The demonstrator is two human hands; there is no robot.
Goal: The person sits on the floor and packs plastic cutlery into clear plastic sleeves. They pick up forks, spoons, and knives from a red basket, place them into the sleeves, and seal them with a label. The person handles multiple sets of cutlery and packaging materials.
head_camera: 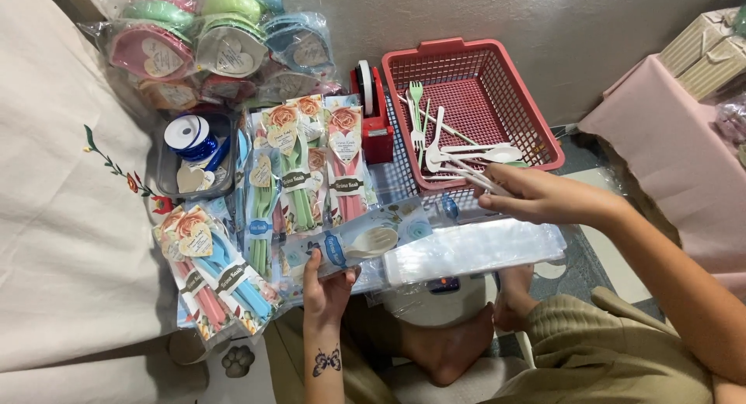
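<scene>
Left hand (326, 283) grips a packet (359, 245); right hand (536, 194) pinches white cutlery (466, 171).

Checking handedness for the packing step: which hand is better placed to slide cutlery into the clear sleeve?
Right, probably. The right hand already grips white cutlery at the front edge of the red basket, just above the clear sleeve. The left hand is pinning down a packed sleeve, so it looks occupied.

Left hand (326, 283) grips clear cutlery sleeve (365, 245); right hand (536, 194) pinches white utensils (470, 171) over red basket (544, 132).
</scene>
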